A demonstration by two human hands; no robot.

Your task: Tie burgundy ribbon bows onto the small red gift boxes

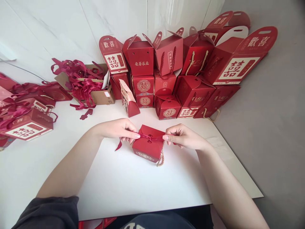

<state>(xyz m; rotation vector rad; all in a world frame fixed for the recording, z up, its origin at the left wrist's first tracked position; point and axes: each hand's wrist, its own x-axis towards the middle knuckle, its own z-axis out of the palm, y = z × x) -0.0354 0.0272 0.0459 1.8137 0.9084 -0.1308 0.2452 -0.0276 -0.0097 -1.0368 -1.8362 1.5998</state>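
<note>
A small red gift box (pixel 147 151) with a gold pattern on its side sits on the white table between my hands. Across its top runs a dark red ribbon (pixel 157 138), crossed at the middle over the holes in the lid flaps. My left hand (pixel 124 130) pinches the ribbon at the box's left side, and a loose tail hangs below the fingers. On the other side my right hand (pixel 183 136) pinches the ribbon's right part. A twisted gold cord handle (pixel 161 160) droops from the box's near right corner onto the table.
Stacked red boxes (pixel 140 60) line the white tiled wall at the back. A cardboard box (pixel 102 97) overflows with ribbons (pixel 88 86). Ribbon-tied boxes (pixel 30 124) stand at the left. A grey wall (pixel 269 111) borders the table's right edge.
</note>
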